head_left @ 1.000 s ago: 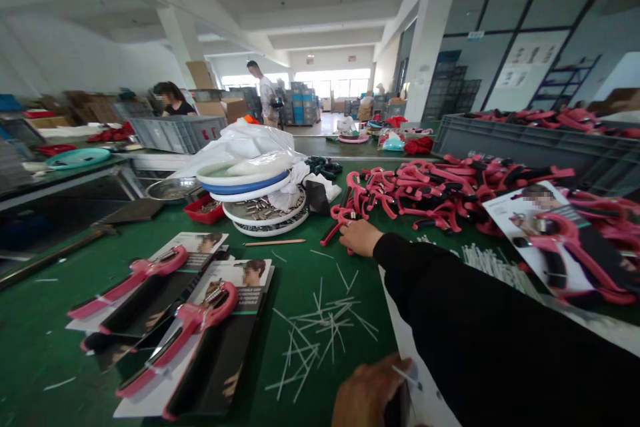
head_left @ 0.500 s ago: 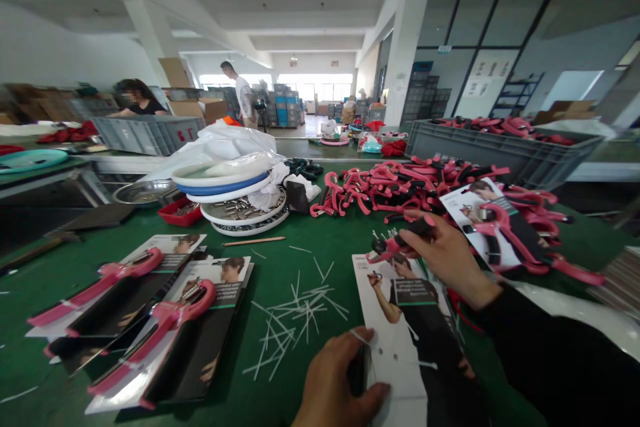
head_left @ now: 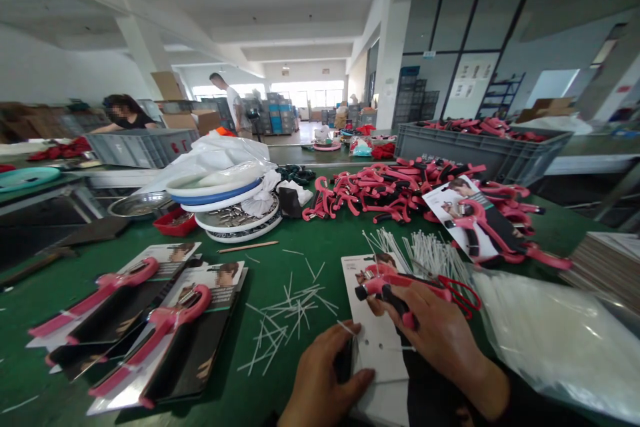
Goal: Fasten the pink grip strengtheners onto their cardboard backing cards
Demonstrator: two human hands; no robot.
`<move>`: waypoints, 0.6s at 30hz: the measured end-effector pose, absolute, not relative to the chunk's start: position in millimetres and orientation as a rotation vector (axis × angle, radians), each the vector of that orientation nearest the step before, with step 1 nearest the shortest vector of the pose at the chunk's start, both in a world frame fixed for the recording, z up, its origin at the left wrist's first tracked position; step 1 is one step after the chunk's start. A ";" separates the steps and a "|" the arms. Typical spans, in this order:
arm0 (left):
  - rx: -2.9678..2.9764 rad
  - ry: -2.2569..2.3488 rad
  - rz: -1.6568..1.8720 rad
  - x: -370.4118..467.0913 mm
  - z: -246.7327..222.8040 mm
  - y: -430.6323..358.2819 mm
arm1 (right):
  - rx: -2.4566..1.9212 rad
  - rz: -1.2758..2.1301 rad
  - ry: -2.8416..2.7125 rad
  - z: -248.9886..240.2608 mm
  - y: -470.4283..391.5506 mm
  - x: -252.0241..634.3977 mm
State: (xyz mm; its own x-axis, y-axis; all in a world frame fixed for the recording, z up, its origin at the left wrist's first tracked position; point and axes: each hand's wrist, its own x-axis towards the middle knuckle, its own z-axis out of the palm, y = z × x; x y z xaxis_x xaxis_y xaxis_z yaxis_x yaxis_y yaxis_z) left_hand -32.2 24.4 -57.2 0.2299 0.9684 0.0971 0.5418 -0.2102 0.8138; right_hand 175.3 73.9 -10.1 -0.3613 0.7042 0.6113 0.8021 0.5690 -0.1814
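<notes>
While the right hand [head_left: 437, 330] grasps a pink hand exerciser [head_left: 387, 277] over the card [head_left: 370, 310], low and right of centre, the left hand [head_left: 325, 373], its pinch unclear from here, should press the card's edge flat.

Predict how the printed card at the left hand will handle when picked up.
The printed card is probably light and fairly stiff, since it looks thin and flat. It may snag on something, as a white tie sticks out from it.
</notes>
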 end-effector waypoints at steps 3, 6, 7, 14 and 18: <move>1.811 1.411 0.823 -32.6 -56.4 23.7 | -1.217 -0.330 -2.236 -20.0 57.0 178.4; 1.764 1.495 0.916 -33.0 -47.9 27.5 | -1.218 -0.371 -2.246 -24.2 44.3 180.8; 1.800 1.546 0.964 -32.5 -41.7 30.8 | -1.222 -0.360 -2.248 -24.3 41.6 181.0; 2.337 1.650 0.576 -16.5 6.8 70.6 | -1.319 -0.154 -2.205 -19.4 29.3 171.5; 2.343 1.641 0.518 -15.7 3.0 79.4 | -1.322 0.106 -2.144 -11.9 19.0 176.8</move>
State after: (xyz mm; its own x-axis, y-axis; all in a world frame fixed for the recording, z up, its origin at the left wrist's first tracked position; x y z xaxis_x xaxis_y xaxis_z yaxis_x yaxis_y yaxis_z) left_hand -15.7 79.4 3.0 0.3084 0.9390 0.1522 0.8561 -0.3438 0.3859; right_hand 176.8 19.0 -11.9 -0.3148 0.8331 0.4549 0.7842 0.4983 -0.3698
